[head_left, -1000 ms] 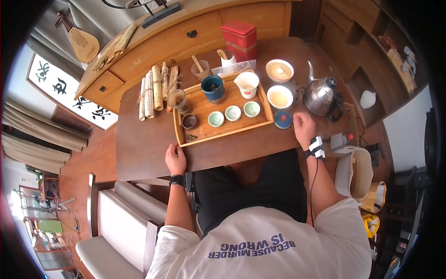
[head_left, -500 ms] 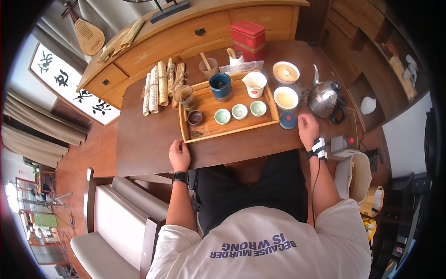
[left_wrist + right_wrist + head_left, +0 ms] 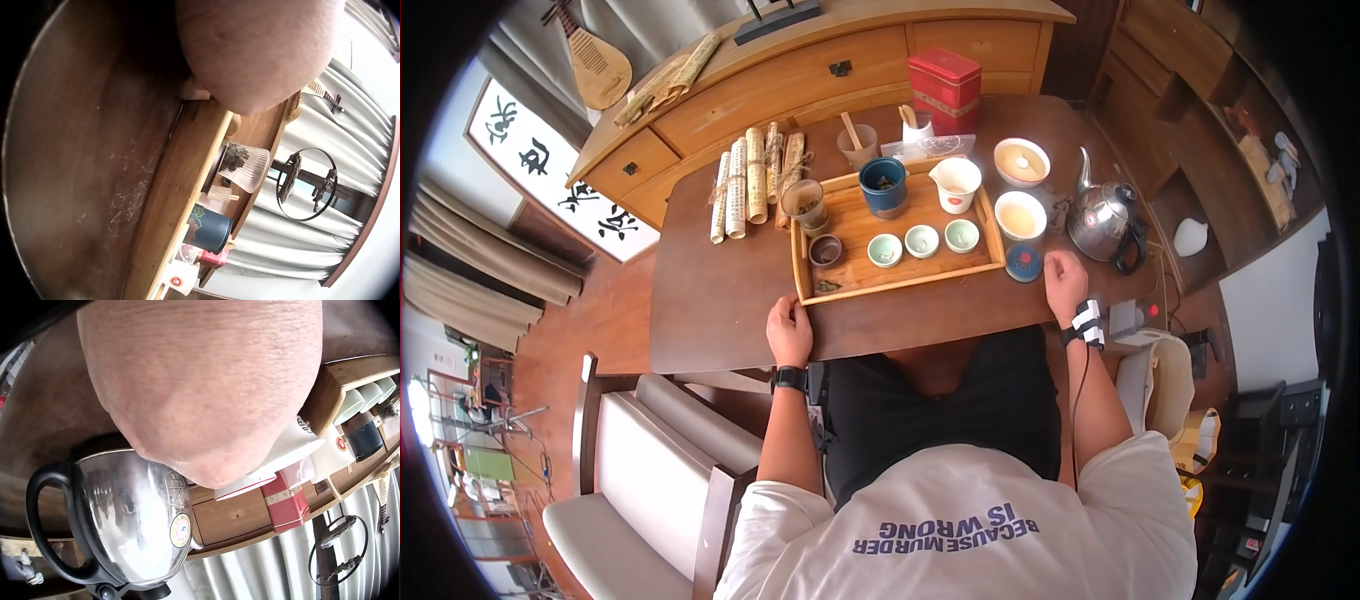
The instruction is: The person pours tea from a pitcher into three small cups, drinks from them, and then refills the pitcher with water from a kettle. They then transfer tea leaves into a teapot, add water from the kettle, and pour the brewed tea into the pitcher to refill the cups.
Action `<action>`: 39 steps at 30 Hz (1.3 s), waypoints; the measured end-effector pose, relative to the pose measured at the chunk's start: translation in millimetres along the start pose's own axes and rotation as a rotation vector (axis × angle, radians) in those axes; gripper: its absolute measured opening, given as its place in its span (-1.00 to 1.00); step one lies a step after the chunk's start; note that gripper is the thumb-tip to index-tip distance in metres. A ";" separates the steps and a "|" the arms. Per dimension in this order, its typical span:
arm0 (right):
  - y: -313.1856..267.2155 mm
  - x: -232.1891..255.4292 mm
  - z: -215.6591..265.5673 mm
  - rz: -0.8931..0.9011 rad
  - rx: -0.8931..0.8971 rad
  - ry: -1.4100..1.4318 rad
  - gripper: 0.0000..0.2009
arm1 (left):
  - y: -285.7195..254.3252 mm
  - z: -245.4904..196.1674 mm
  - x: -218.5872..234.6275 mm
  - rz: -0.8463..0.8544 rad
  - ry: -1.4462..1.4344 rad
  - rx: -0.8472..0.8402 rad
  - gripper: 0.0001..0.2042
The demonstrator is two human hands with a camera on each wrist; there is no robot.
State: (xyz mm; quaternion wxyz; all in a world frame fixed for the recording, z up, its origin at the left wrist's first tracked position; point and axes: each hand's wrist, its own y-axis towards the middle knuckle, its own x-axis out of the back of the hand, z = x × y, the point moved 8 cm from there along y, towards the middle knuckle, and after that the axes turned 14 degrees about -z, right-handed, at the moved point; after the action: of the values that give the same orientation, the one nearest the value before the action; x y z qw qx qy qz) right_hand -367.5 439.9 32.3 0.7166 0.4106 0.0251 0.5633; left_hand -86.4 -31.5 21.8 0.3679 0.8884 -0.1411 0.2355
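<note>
On the dark table's front edge rests my left hand [image 3: 789, 332], fingers loosely curled, by the near left corner of the wooden tray [image 3: 900, 287]. Whether it touches the tray I cannot tell. My right hand [image 3: 1067, 287] lies loosely curled beside the blue round lid [image 3: 1023, 263], holding nothing. The tray bears a blue cup [image 3: 884, 190], a white pitcher [image 3: 956, 187], several pale green cups [image 3: 921, 241], a small dark cup [image 3: 826, 251] and a ribbed glass [image 3: 805, 206]. In both wrist views the hand's back hides the fingers.
Right of the tray stand a lidded bowl [image 3: 1021, 163], a bowl of pale liquid [image 3: 1020, 216] and a steel kettle [image 3: 1102, 219]. Behind it are a red tin [image 3: 945, 92] and another glass [image 3: 860, 147]. Rolled scrolls [image 3: 756, 178] lie at the left.
The head view has shifted, so the table and tray appear further right. Both hands keep about the same places beside the tray and lid.
</note>
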 end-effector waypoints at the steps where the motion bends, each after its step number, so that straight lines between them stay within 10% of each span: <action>1: 0.0 -0.1 -0.4 0.000 -0.002 0.001 -0.92 | -0.1 -0.9 0.1 0.000 -0.001 -0.002 -0.87; 39: 0.2 -1.0 -1.4 0.001 -0.026 0.008 -0.88 | 0.7 -1.2 0.6 0.003 0.002 0.014 -0.88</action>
State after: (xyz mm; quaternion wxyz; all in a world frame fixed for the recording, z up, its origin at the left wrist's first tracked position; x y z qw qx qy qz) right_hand -368.7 439.8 31.1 0.7213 0.3990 0.0205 0.5657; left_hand -86.6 -31.2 23.2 0.3613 0.8905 -0.1402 0.2381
